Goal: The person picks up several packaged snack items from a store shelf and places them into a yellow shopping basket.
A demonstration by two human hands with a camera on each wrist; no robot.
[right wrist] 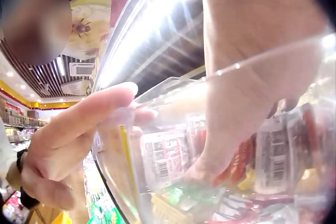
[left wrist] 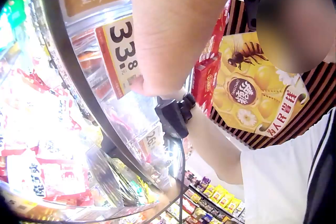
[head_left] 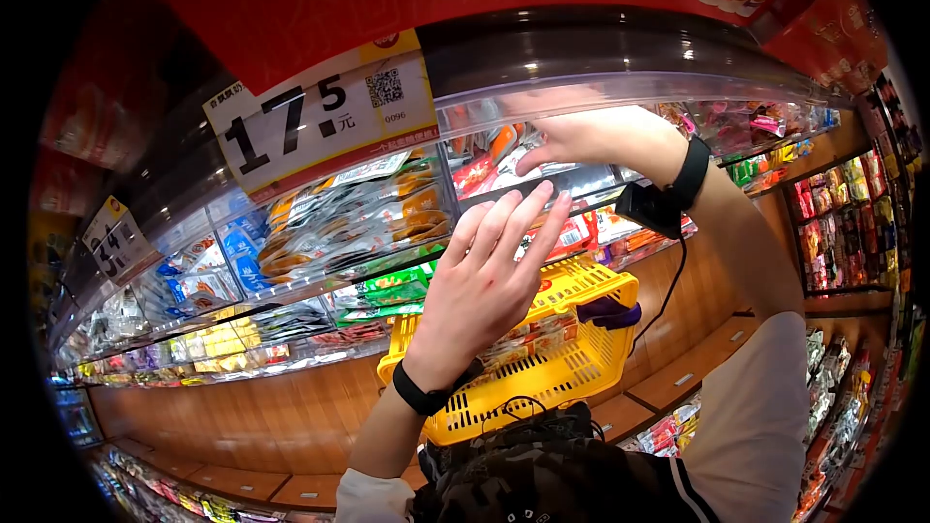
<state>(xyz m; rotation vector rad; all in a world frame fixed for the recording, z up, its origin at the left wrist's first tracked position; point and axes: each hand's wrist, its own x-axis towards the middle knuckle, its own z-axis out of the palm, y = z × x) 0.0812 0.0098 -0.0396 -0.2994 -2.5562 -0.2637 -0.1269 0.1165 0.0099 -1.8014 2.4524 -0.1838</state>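
Observation:
My right hand (head_left: pixel 581 136) reaches over the clear plastic front (right wrist: pixel 184 92) of a shelf bin, thumb pointing down among small packets. In the right wrist view, a white-labelled packet (right wrist: pixel 165 153) stands beside the thumb and a second labelled packet (right wrist: pixel 271 158) stands under the fingers. The fingertips are mostly hidden, and I cannot tell whether they grip a packet. My left hand (head_left: pixel 489 281) is raised in front of the bin, back of the hand up and fingers extended, holding nothing. Its fingertips come right up to the clear front in the right wrist view.
Below the hands is a yellow shopping basket (head_left: pixel 542 368) with a purple item (head_left: pixel 610 312) at its side. Bins to the left hold orange-and-silver packets (head_left: pixel 358 218) and green packets (head_left: pixel 392 286). A 17.5 price sign (head_left: pixel 325 116) hangs on the front edge.

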